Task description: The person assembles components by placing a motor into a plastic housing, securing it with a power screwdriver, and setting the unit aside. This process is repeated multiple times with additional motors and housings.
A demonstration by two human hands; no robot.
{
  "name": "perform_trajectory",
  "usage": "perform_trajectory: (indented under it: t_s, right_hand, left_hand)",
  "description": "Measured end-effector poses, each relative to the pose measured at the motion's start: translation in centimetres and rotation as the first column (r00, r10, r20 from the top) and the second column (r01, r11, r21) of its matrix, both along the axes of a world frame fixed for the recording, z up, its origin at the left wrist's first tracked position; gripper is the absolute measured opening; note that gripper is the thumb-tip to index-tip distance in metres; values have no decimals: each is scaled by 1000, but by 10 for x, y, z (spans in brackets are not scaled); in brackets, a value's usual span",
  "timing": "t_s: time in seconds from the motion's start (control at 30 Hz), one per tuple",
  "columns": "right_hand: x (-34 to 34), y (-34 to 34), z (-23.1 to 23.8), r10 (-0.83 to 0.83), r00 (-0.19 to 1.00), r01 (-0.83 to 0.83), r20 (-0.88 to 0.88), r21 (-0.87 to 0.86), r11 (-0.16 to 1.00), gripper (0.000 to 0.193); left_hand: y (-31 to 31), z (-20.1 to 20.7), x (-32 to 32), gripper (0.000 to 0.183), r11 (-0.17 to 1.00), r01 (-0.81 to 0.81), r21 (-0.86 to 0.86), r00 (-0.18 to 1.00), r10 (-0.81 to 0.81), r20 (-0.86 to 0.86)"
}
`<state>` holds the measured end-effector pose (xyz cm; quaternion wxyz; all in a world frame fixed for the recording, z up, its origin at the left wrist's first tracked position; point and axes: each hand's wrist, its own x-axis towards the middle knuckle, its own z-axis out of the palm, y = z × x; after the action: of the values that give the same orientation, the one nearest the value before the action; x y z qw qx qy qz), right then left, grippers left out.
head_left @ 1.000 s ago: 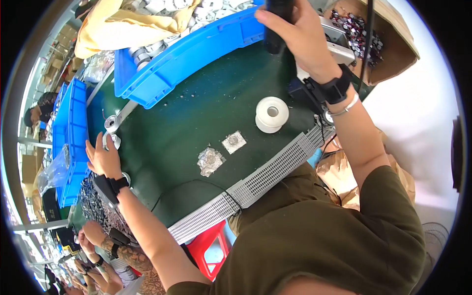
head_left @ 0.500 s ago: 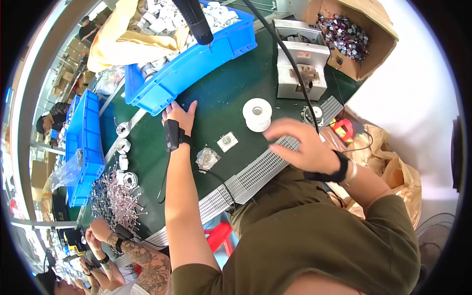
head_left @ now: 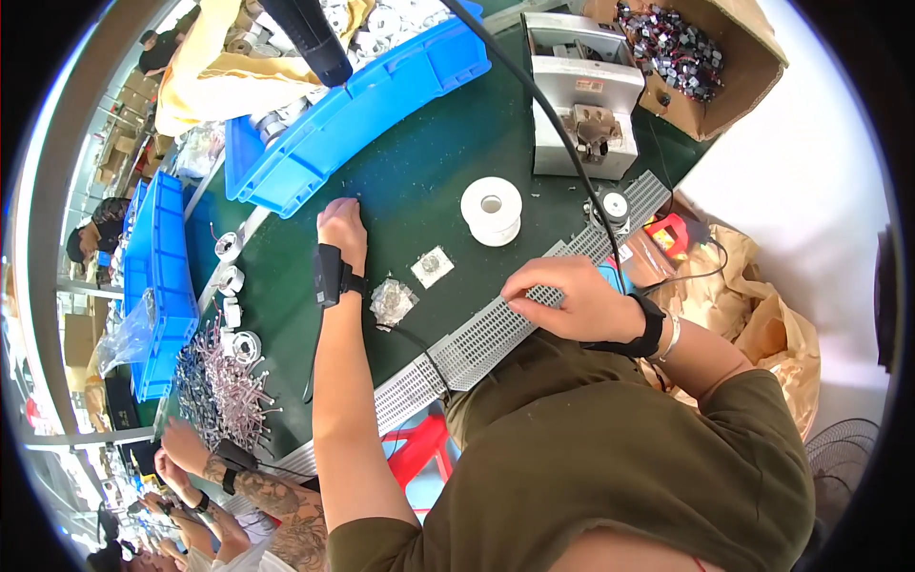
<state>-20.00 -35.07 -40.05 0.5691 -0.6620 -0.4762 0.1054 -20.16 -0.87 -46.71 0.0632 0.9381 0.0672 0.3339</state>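
Observation:
My left hand point(head_left: 343, 229) rests on the green tabletop point(head_left: 405, 172) just below the large blue bin point(head_left: 357, 129). Its fingers are curled in, and anything inside them is hidden. Over the perforated metal strip point(head_left: 491, 338) hovers my right hand point(head_left: 562, 297), its fingers loosely bent, with a gap to the thumb and nothing visible between them. A white spool point(head_left: 492, 212) stands between the two hands, touched by neither. Nearer my left wrist lie a small square white piece point(head_left: 433, 267) and a crumpled clear piece point(head_left: 392, 302).
White round parts fill the blue bin, and a black power tool point(head_left: 315, 43) hangs above it. A metal fixture point(head_left: 583, 105) and a carton of small parts point(head_left: 672, 57) stand far right. Wired parts point(head_left: 229, 386) are heaped at left, near a co-worker's hand point(head_left: 183, 446).
My left hand has drawn back from the bin's edge, and its spread fingers have curled in. My right hand has moved down slightly, its fingers and thumb closer together.

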Motion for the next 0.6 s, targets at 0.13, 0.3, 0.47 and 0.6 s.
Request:
perform_trajectory:
  t_s: [0.13,0.3,0.47,0.6]
  right_hand:
    - [3,1,-4,25,999,-27,-31,-42,999,12]
    - [8,13,-3,74,997,-76,-36,-56,996,11]
    - [6,50,-4,133,983,-148,-129,-118,982,16]
    - [-11,142,-26,22,825,100,-564,185,978,17]
  left_hand:
    - [-6,4,-1,21,998,-19,-57,999,21,40]
    - [5,6,13,31,992,-54,-112,996,46,-70]
    - [-7,12,-5,24,991,83,-107,987,-97,-127]
    - [2,16,-39,31,740,6,-672,998,35,48]
